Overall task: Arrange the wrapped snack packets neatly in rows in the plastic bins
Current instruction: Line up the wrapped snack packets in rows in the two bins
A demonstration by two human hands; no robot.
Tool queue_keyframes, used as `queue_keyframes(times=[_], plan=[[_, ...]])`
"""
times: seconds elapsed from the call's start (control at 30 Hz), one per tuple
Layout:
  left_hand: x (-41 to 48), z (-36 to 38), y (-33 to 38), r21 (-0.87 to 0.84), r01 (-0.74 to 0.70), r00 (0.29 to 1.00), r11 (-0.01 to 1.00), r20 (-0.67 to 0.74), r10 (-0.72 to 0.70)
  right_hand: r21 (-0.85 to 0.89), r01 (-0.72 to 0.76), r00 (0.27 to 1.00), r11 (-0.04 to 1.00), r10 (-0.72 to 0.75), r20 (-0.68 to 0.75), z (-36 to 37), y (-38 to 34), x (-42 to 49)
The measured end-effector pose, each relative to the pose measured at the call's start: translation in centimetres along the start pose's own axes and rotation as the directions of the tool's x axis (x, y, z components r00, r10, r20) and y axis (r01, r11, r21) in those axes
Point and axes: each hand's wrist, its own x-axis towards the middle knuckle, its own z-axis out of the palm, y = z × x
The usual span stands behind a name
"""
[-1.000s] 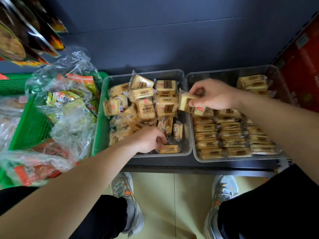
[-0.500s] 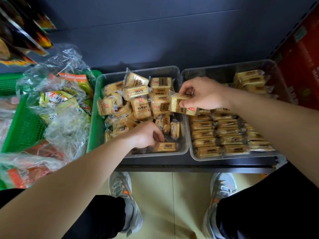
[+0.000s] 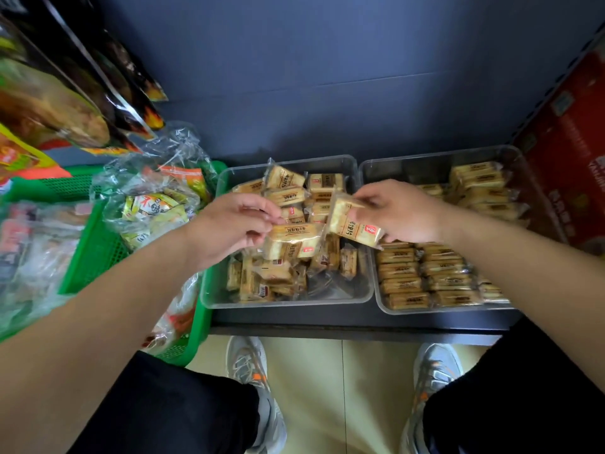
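Observation:
Two clear plastic bins stand side by side on a dark shelf. The left bin (image 3: 284,299) holds a loose heap of yellow wrapped snack packets (image 3: 262,280). The right bin (image 3: 379,290) has packets lined up in rows (image 3: 425,276) at the front and a small pile (image 3: 478,181) at the back. My left hand (image 3: 226,231) grips a couple of packets (image 3: 294,240) above the left bin. My right hand (image 3: 396,211) pinches one packet (image 3: 350,224) over the gap between the bins.
A green basket (image 3: 95,253) full of bagged snacks (image 3: 154,204) sits to the left. Hanging snack bags (image 3: 75,93) fill the upper left. A red carton (image 3: 569,158) stands at the right. Below the shelf edge (image 3: 353,329) are my shoes on a pale floor.
My left hand rose from the front of the left bin with packets in its grip. My right hand tilted its packet and stays near the bins' shared edge.

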Motion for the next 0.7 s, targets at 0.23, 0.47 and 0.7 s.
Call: queue_keyframes(times=[0.23, 0.47, 0.7], plan=[[1.0, -1.5, -1.7, 0.04, -0.012, 1.0, 0.999, -0.011, 0.012, -0.149, -0.066, 0.998, 0.987, 0.066, -0.008, 2.2, -0.7, -0.3], [2.2, -2.6, -3.7, 0.568, -0.024, 1.0, 0.823, 0.003, 0.027, -0.349, 0.043, 0.966, 0.936, 0.051, 0.254, 6.1, -0.7, 1.3], [5.0, -1.4, -2.8, 0.739, -0.155, 0.979, 0.656, 0.028, 0.2, -0.35, -0.016, 0.999, 0.937, 0.025, 0.023, 2.9, 1.1, 4.7]])
